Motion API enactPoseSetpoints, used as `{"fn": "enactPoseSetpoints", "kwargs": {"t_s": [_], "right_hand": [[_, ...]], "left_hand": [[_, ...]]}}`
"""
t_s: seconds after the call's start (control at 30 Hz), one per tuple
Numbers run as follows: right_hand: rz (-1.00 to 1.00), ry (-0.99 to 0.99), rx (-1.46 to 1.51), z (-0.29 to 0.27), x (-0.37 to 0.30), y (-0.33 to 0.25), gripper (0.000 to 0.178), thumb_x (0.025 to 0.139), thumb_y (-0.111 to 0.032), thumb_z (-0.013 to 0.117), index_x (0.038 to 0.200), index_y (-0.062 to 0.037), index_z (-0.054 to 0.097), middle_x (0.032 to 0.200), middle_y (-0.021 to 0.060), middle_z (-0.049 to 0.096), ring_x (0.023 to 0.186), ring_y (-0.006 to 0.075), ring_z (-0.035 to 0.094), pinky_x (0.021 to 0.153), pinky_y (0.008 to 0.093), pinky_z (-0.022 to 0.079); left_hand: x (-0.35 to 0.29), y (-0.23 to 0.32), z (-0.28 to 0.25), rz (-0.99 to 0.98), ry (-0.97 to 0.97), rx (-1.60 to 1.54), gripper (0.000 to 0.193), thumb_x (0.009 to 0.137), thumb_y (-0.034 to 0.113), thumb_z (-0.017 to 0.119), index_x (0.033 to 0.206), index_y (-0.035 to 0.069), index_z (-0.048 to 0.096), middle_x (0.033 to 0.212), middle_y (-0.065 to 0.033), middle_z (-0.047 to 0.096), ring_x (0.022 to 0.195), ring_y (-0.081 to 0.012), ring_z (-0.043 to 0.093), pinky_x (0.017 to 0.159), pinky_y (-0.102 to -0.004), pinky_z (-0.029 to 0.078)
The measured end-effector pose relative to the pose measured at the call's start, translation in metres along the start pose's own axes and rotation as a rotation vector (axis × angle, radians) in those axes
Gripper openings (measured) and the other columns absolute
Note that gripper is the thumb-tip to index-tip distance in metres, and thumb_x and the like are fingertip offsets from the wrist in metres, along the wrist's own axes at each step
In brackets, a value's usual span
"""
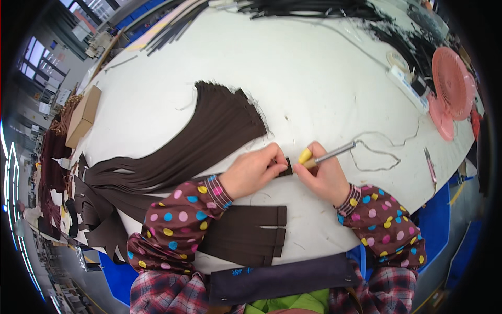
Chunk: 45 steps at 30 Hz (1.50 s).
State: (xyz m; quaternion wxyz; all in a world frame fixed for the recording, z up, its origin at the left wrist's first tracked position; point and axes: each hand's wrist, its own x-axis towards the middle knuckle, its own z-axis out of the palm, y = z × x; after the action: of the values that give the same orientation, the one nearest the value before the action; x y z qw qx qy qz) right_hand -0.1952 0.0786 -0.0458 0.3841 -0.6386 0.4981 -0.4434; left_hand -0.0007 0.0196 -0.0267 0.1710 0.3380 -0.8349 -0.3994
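Observation:
My left hand (252, 170) pinches the end of a dark brown fabric strip (285, 168) just above the white table. Close to its right, my right hand (327, 177) is closed around a silver pen-like tool (339, 152), whose tip end points left toward the strip. A yellow finger cover (305, 155) sits on a finger of that hand. Behind and left of my hands lies a fanned bundle of dark brown strips (209, 128) with frayed ends. Nearer to me, a second group of strips (243, 233) has folded, squared ends and runs under my left forearm.
At the right stand a pink fan (451, 86) and a white power strip (408, 88) with a trailing cable. A slim pink-handled tool (430, 165) lies by the right edge. Black strips (314, 8) cover the far edge. A cardboard box (83, 116) stands at the left.

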Motion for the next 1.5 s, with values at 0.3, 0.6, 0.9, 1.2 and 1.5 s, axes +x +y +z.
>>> {"fn": "enactPoseSetpoints", "kwargs": {"t_s": [0.3,0.6,0.9,1.2,1.5], "right_hand": [[0.07,0.074,0.132,-0.006,0.003,0.003,0.021,0.085,-0.009,0.063,0.086,-0.0025,0.043,0.069,0.0018,0.056,0.058,0.0035,0.051,0.05,0.0213,0.041],[0.04,0.15,0.165,-0.009,0.009,0.003,0.02,0.086,-0.008,0.062,0.087,-0.0017,0.043,0.073,0.0036,0.059,0.062,0.0038,0.054,0.052,0.0207,0.043],[-0.03,0.153,0.123,-0.013,0.007,-0.007,0.019,0.086,-0.01,0.062,0.085,-0.0023,0.044,0.068,0.0014,0.055,0.058,0.0043,0.05,0.051,0.0215,0.04],[-0.075,0.165,0.148,-0.011,0.007,-0.01,0.02,0.086,-0.009,0.062,0.085,-0.0021,0.043,0.067,0.0013,0.053,0.057,0.0045,0.048,0.05,0.0216,0.039],[-0.113,0.158,0.157,-0.01,0.006,-0.008,0.021,0.085,-0.009,0.062,0.085,-0.0025,0.043,0.065,0.0008,0.052,0.055,0.0041,0.047,0.05,0.0208,0.038]], "left_hand": [[-0.003,-0.002,-0.001,-0.086,-0.034,-0.104,0.013,0.089,0.011,0.059,0.092,0.003,0.05,0.076,-0.0076,0.059,0.066,-0.0155,0.061,0.059,-0.0292,0.046],[-0.004,0.001,-0.017,-0.161,-0.115,-0.281,0.02,0.089,0.013,0.058,0.103,0.001,0.049,0.094,-0.0053,0.056,0.076,-0.0092,0.059,0.054,-0.025,0.052],[0.008,0.02,-0.103,0.148,0.649,0.434,0.043,0.082,0.005,0.063,0.123,0.009,0.049,0.106,-0.0111,0.051,0.079,-0.0213,0.057,0.068,-0.0316,0.05],[0.077,-0.021,-0.141,0.091,0.814,0.764,0.051,0.081,0.002,0.059,0.129,0.015,0.048,0.104,-0.0145,0.047,0.097,-0.0306,0.051,0.079,-0.0395,0.047],[0.12,-0.027,-0.133,0.072,0.731,0.747,0.05,0.081,0.0,0.056,0.128,0.016,0.05,0.104,-0.0154,0.047,0.096,-0.0317,0.051,0.082,-0.0407,0.046]]}}
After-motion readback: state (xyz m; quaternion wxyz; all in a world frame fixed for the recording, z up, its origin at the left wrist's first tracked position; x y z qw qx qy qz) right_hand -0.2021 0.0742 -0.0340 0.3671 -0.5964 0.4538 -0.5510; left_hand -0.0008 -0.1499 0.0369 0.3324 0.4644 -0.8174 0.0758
